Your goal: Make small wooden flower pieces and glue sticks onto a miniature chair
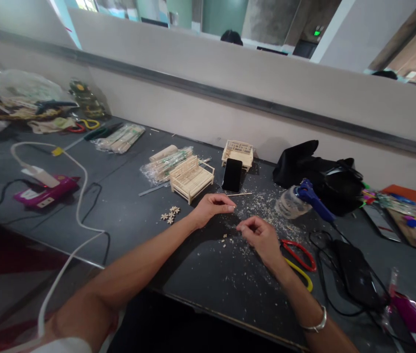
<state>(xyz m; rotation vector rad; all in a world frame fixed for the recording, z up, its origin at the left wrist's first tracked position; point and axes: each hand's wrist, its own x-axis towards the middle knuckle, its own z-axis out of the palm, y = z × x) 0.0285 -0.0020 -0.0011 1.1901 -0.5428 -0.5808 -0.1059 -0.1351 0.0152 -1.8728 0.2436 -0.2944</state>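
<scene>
Fingertips pinched, my left hand (211, 208) is above the dark table in front of a miniature wooden bench (192, 179). A tiny pale bit may be at its fingertips, too small to name. My right hand (261, 236), a little lower and to the right, is also closed in a pinch; what it holds, if anything, cannot be made out. The hands are apart. Small wooden pieces (224, 239) lie between and below them. Scissors with red and yellow handles (298, 255) are partly under my right wrist. Flower-shaped wooden pieces (170, 214) lie left of my left hand.
A phone (232, 175) leans on a second miniature wooden seat (238, 153). Beyond my right hand are wood crumbs, a clear jar (289, 203), a blue glue gun (316, 200) with its cord, and a black bag (303, 164). Wrapped sticks (166, 165) and a purple power strip (48, 192) are leftward.
</scene>
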